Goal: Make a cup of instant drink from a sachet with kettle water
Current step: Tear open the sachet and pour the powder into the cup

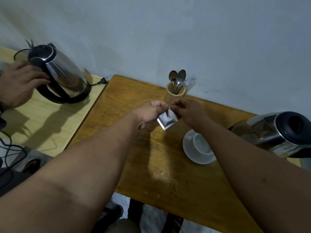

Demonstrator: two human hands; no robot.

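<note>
Wooden table [134, 91] against pale wall, left hand [149, 111] and right hand [188, 111] pinching silver sachet [165, 120], cup [202, 143] nearby

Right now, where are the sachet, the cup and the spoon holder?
sachet [165, 119], head view, middle of its silver face.
cup [201, 144], head view, inside of the white bowl.
spoon holder [175, 97], head view, its wooden front wall.

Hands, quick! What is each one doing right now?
Left hand: closed, pinching the top of the silver sachet.
Right hand: closed, pinching the same sachet top beside it.
</note>
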